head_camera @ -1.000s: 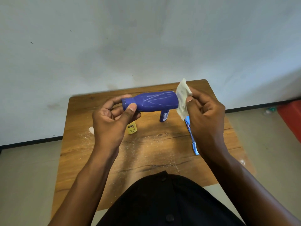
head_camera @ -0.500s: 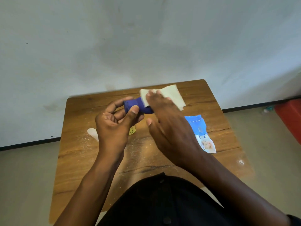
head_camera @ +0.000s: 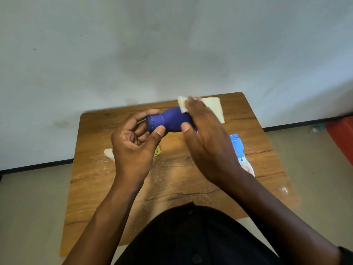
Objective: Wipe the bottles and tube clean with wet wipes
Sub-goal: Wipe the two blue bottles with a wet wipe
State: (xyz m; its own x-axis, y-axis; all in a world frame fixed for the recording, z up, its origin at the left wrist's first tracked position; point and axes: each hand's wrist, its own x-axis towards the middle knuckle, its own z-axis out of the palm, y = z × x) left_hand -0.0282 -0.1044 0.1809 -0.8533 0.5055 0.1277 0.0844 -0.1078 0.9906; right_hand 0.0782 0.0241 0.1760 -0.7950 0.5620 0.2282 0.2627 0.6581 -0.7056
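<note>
Up above the wooden table [head_camera: 122, 188], a dark blue bottle [head_camera: 170, 121] lies on its side in the air, cap end toward the person's left. The left hand [head_camera: 133, 148] grips it at the cap — thumb curled onto the near side, fingers curled round the far side and under the end. The right hand [head_camera: 206, 138] lies over the body of the bottle with a white wet wipe [head_camera: 214, 109] under its fingers; the fingers are stretched out nearly straight across the wipe, pressing it against the bottle, and the thumb reaches down to touch the bottle's near side. One corner of the wipe sticks up just left of the fingertips, and a wider flap spreads out to the right beyond the hand (the part beneath the palm is hidden).

On the table, to the right of the right wrist, lies a blue and white wipes packet [head_camera: 239, 150], partly covered by the hand. Below the left hand a small yellow item [head_camera: 157, 151] peeks out, and a white object [head_camera: 108, 153] shows at the hand's left edge — neither can be made out further. Pale dust or powder is scattered over the tabletop. A pale wall rises behind the table, and a red object [head_camera: 342, 136] sits on the floor at the far right edge.
</note>
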